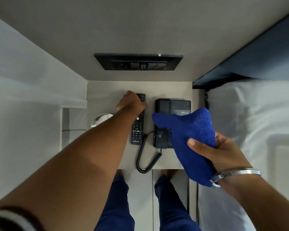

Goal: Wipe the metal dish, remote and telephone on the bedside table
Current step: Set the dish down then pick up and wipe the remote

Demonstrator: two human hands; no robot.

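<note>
The left hand (132, 102) reaches across the pale table (107, 90) and lies on the far end of the black remote (138, 124), fingers curled down over it; whether they actually clasp it cannot be told from above. The remote lies lengthwise on the table, its coloured buttons toward the near edge. Just beside it to the right sits the dark telephone (172, 107), its coiled cord (143, 157) looping off the table's near edge. The right hand (222, 155), a metal bangle (237, 175) on the wrist, is closed around a bunched blue cloth (190, 130) held above the telephone and covering part of it. The metal dish (101, 119) sits at the table's left edge, mostly hidden behind the left forearm. A black switch panel (138, 62) is on the wall above, and a white bed (249, 130) lies to the right.
</note>
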